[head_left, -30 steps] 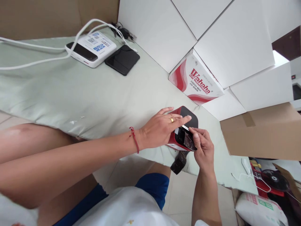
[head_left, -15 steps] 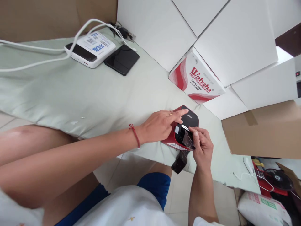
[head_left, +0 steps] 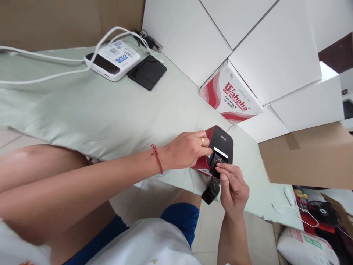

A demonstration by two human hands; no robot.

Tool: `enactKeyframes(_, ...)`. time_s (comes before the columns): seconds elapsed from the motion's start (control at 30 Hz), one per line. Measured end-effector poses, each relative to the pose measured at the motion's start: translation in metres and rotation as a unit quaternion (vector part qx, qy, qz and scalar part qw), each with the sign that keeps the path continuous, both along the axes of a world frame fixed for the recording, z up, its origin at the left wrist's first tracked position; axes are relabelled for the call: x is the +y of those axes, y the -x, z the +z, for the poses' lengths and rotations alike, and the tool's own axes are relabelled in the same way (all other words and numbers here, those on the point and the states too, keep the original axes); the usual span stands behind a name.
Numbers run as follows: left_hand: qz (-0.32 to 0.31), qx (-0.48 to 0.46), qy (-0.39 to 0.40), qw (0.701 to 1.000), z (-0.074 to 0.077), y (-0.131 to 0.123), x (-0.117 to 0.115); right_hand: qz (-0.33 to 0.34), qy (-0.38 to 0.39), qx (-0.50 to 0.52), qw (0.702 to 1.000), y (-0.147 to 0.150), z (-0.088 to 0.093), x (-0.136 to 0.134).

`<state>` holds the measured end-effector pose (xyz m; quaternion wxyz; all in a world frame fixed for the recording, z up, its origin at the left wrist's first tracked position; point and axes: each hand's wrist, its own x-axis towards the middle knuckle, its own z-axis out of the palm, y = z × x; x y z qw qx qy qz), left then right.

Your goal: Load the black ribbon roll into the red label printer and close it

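Note:
A small red device [head_left: 202, 162] with a black top panel [head_left: 222, 141] and a white label strip stands near the front edge of the covered table. My left hand [head_left: 190, 149] lies at its left side, fingers curled over the edge and gripping it. Out of the slot in the top runs a strip of glossy black film [head_left: 215, 167], which hangs down past the front to a bunched black end [head_left: 211, 191]. With fingertips and thumb close together, my right hand [head_left: 234, 184] holds the film by the slot. Part of the slot is hidden behind the fingers.
At the back left are a white box-shaped device [head_left: 116, 60] with cables, a black phone [head_left: 147, 71] and keys [head_left: 149, 39]. A Wahaha carton [head_left: 231, 94] stands against white boxes [head_left: 190, 36]. On the right are a cardboard box [head_left: 306, 156] and a white sack [head_left: 306, 246].
My left hand has drawn its pointing finger back from the black top to the device's left edge. My right hand has moved slightly left and down, onto the film.

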<state>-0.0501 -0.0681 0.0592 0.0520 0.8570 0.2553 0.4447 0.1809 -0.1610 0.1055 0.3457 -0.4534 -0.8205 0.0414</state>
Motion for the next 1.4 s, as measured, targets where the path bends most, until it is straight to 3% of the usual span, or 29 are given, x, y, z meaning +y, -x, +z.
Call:
enactKeyframes(0.23, 0.039, 0.083, 0.043, 0.995, -0.004, 0.001, -0.008, 0.009, -0.002, -0.002, 1.000, 0.000, -0.005, 0.001)
enactKeyframes(0.63, 0.058, 0.098, 0.069, 0.991, -0.002, -0.007, -0.009, 0.021, 0.013, -0.040, 0.999, 0.003, 0.011, 0.004)
enactKeyframes(0.8, 0.027, 0.047, 0.123, 0.991, -0.007, -0.006, -0.004, -0.002, 0.054, -0.025, 0.998, -0.001, 0.021, 0.007)
enactKeyframes(0.93, -0.009, -0.003, 0.176, 0.984, -0.007, -0.004, 0.000, -0.098, 0.097, 0.020, 0.990, -0.009, 0.037, 0.037)
enactKeyframes(1.03, 0.000, 0.008, 0.172, 0.985, -0.003, -0.004, 0.000, -0.145, 0.184, -0.066, 0.970, -0.010, 0.047, 0.076)
enactKeyframes(1.2, 0.022, 0.057, 0.142, 0.988, 0.005, -0.003, -0.003, -0.079, 0.280, -0.285, 0.913, -0.003, 0.044, 0.124)
enactKeyframes(1.27, 0.031, 0.074, 0.127, 0.989, 0.005, -0.003, -0.004, -0.067, 0.289, -0.317, 0.901, 0.002, 0.038, 0.131)
enactKeyframes(1.4, 0.045, 0.090, 0.102, 0.990, 0.002, -0.001, -0.007, -0.078, 0.268, -0.310, 0.909, 0.006, 0.037, 0.126)
